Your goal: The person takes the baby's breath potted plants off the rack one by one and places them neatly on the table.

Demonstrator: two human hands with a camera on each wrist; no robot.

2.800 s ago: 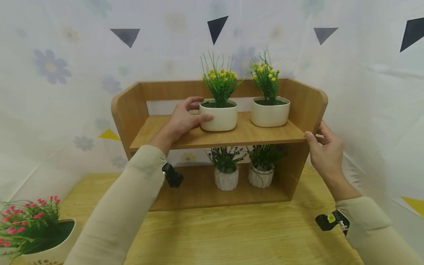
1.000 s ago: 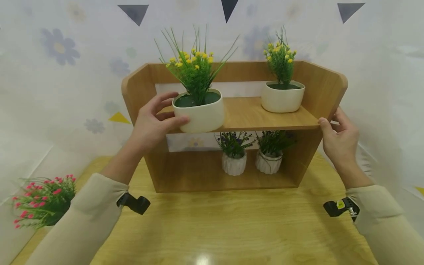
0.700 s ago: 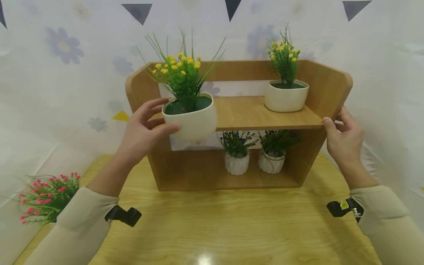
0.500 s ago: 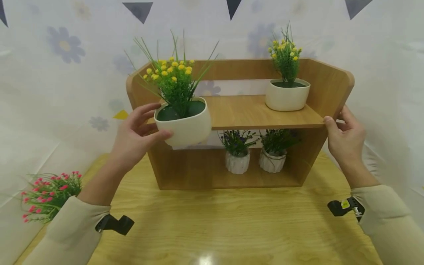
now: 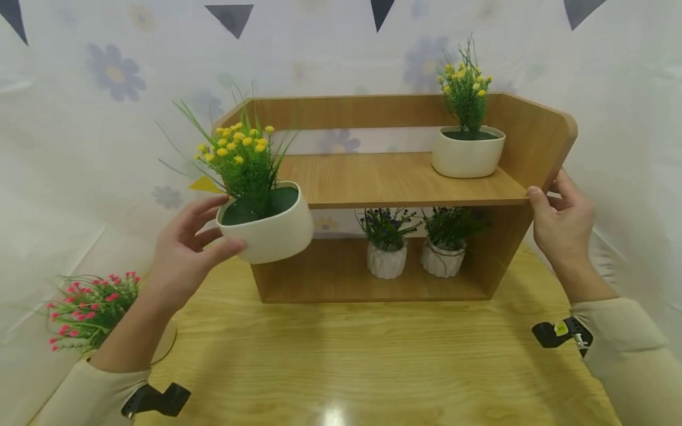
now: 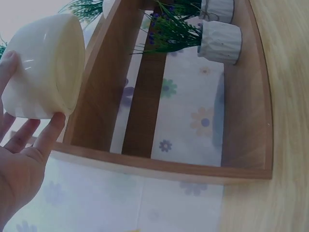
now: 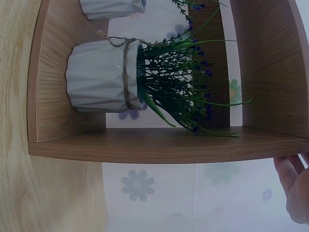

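Observation:
My left hand [image 5: 178, 260] holds a cream oval flowerpot [image 5: 272, 234] with yellow flowers by its left end, thumb in front and fingers behind. The pot is tilted and off the wooden shelf [image 5: 367, 177], in front of its left side. From below, the left wrist view shows the smooth underside of the cream pot [image 6: 43, 67]. My right hand [image 5: 566, 228] grips the shelf's right side panel, thumb at the front edge and fingers behind. A matching pot [image 5: 469, 157] with yellow flowers stands on the upper board at the right.
On the lower board stand two white ribbed pots, one [image 5: 387, 260] left of the other [image 5: 443, 259], which has twine round it. A pot of pink flowers [image 5: 87, 310] stands at the left on the wooden table [image 5: 341, 355], partly behind my left forearm.
The pot in my left hand has left the upper board, coming left, down and towards me while tilting. My right hand keeps its grip on the side panel.

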